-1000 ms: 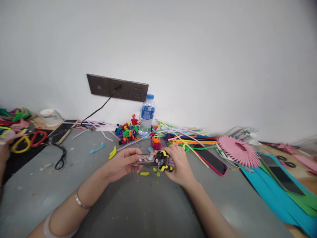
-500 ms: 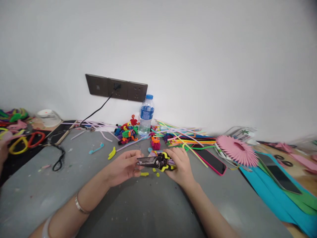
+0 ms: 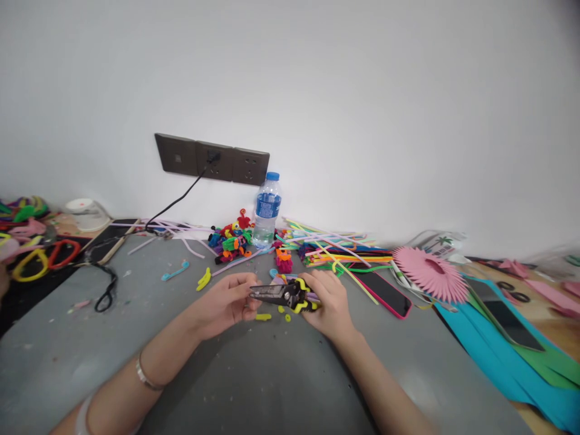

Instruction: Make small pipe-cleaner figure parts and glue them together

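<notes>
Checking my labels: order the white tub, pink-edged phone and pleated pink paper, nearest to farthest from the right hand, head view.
1. Pink-edged phone, just right of the right hand
2. Pleated pink paper, farther right
3. White tub, far left

Bottle [image 3: 267, 208] is clear shiny plastic tbh, snips [image 3: 272, 294] in front hv metal blades, pink wheel [image 3: 419, 275] rt of bottle = matt paper.

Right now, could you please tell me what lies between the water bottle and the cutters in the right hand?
In the head view, an orange and magenta fuzzy piece and a blue curl lie between the bottle and the cutters.
</notes>
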`<state>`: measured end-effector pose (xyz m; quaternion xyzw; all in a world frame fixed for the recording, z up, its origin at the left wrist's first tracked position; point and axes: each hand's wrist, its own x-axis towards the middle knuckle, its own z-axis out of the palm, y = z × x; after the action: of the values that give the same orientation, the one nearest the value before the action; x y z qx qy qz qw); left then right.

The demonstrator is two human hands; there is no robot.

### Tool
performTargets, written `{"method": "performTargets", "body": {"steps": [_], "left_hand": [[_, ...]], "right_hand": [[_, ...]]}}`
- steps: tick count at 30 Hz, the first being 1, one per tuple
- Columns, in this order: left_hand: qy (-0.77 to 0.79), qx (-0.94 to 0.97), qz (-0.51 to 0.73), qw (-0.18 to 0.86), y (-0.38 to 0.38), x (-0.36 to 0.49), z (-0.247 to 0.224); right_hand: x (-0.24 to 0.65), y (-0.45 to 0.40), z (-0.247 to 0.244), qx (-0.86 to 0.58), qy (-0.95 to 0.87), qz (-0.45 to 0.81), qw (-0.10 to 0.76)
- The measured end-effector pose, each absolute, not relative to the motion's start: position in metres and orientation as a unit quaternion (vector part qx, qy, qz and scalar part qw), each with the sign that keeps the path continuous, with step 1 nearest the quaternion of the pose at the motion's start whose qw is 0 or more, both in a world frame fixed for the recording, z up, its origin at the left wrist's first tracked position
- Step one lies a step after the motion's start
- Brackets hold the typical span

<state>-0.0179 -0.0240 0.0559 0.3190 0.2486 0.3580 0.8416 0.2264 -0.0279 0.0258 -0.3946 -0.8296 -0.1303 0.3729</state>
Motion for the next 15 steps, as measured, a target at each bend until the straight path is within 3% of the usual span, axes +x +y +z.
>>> {"method": "performTargets", "body": {"steps": [7,15], "left_hand": [[0.263,0.323,0.403,0.815,-0.018,-0.021,0.059],[0.3,0.334,0.451,0.771,-0.007,-0.029,0.05]], "right_hand": [[0.221,-0.03,0.019,-0.415,-0.835,-0.119,0.342],[0.238,-0.033,0.028,-0.515,-0.751,-0.096,0.401]]}}
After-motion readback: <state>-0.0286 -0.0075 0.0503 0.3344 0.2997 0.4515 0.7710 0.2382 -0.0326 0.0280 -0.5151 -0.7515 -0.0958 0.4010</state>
